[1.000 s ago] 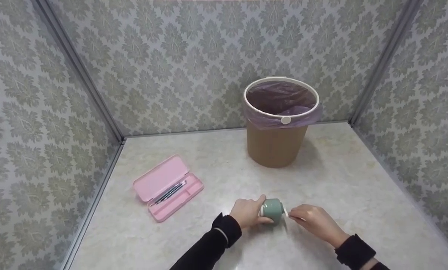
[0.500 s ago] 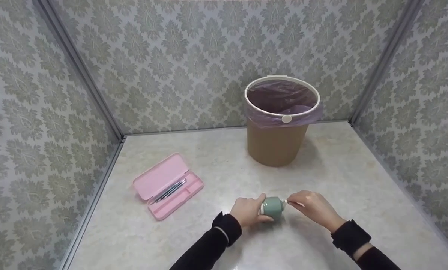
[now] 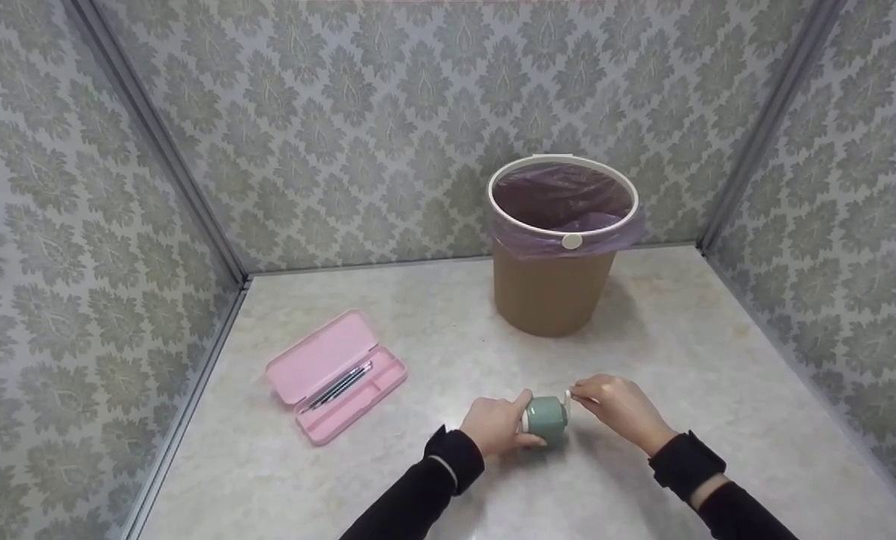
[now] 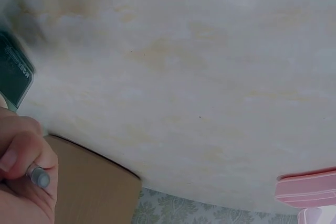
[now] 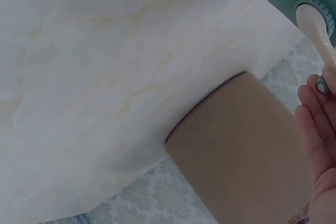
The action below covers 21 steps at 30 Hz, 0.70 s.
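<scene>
My left hand (image 3: pixel 491 426) grips a green crank pencil sharpener (image 3: pixel 545 417) a little above the table. In the left wrist view, the grey end of a pencil (image 4: pixel 39 177) pokes out from between the curled fingers of that hand. On the sharpener's right side is a white crank arm (image 5: pixel 316 31) with a small green knob (image 5: pixel 322 84). My right hand (image 3: pixel 619 405) pinches the crank by this knob, and the crank points upward in the head view. The pencil's other end is hidden by the hand and sharpener.
Left on the table lies an open pink pencil case (image 3: pixel 352 390) with several dark pencils (image 3: pixel 340 385) inside. A brown bin (image 3: pixel 549 292) with a purple liner stands at the back right. Patterned walls (image 3: pixel 358 135) enclose the table's back and sides.
My right hand has moved up and slightly left, swinging the crank from pointing down to pointing up. The left hand and the sharpener have stayed in place.
</scene>
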Available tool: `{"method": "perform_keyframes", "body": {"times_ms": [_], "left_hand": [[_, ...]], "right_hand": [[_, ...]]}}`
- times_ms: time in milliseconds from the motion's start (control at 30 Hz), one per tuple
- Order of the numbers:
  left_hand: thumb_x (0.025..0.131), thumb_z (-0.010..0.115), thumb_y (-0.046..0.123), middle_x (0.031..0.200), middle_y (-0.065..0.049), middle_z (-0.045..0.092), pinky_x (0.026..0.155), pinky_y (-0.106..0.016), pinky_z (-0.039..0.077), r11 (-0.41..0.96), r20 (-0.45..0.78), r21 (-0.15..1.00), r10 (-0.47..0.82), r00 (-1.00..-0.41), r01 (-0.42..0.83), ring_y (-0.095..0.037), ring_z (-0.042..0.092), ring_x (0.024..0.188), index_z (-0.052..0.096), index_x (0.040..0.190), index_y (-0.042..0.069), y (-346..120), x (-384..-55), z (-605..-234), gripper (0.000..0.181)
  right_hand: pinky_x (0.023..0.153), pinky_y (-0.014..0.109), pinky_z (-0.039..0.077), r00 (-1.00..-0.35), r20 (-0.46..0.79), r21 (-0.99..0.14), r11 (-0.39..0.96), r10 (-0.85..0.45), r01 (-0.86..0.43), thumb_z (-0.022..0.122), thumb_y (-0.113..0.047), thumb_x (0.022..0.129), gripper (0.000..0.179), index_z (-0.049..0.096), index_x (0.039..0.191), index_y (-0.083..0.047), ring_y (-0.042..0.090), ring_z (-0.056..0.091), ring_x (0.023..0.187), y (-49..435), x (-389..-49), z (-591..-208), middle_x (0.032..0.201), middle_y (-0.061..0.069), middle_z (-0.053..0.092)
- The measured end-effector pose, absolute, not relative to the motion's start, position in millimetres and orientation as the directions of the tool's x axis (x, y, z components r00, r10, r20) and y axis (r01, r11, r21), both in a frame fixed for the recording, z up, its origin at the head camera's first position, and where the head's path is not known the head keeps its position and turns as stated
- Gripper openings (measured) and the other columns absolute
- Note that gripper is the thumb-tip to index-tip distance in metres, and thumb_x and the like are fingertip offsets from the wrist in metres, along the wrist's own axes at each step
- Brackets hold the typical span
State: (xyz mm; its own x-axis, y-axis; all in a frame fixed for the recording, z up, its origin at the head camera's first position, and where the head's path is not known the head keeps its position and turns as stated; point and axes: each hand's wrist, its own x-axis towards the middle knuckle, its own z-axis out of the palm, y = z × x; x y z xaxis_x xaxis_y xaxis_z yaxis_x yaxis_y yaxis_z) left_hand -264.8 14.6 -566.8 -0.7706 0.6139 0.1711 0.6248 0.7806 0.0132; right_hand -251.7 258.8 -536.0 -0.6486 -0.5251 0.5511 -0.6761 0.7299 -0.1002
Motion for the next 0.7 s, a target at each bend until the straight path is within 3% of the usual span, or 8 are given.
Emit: {"method": "perform_keyframes", "body": {"times_ms": [367,700], "left_hand": [[0.079,0.068,0.073,0.067,0.003,0.07,0.046,-0.027,0.039,0.774,0.195,0.01,0.619,-0.761,0.633,-0.014,0.064,0.055,0.05,0.123,0.021,14,-265,-572,0.071],[0.08,0.066,0.075,0.066,0.004,0.069,0.045,-0.028,0.038,0.781,0.198,-0.01,0.614,-0.764,0.625,-0.014,0.065,0.055,0.049,0.12,0.021,13,-266,-570,0.07]], "right_hand": [[0.067,0.035,0.06,-0.684,0.524,-0.121,0.75,-0.508,-0.65,0.082,0.0,0.079,0.01,0.08,0.088,-0.006,0.021,0.073,0.073,254,-265,-547,0.079,0.004,0.078],[0.07,0.037,0.06,-0.757,0.448,-0.169,0.786,-0.476,-0.595,0.079,-0.002,0.083,0.007,0.08,0.089,-0.006,0.022,0.075,0.075,251,-269,-550,0.083,0.006,0.08]]}}
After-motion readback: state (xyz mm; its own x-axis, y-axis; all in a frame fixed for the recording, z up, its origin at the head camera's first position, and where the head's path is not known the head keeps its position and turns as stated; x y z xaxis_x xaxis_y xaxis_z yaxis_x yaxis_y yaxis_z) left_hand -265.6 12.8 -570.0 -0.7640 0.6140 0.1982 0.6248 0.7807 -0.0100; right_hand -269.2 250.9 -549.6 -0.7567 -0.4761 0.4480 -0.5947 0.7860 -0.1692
